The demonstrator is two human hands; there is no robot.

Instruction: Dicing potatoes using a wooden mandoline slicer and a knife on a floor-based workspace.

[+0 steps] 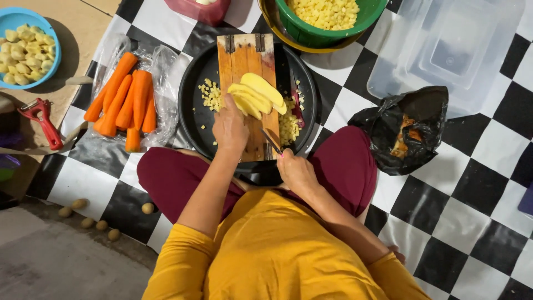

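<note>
Left hand (pixel 230 126): I pressed it, fingers flat, on the pale yellow potato slices (pixel 256 95).
Right hand (pixel 296 169): my grip closed around a knife (pixel 271 141).
Slices: lay on the wooden cutting board (pixel 240 55) over the round black tray (pixel 191 105).

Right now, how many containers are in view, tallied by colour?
Blue bowl of peeled potatoes: 1
Green bowl of diced potato: 1
Yellow basin under the green bowl: 1
Red tub: 1
Clear plastic box: 1
Black round tray: 1
Total: 6
</note>
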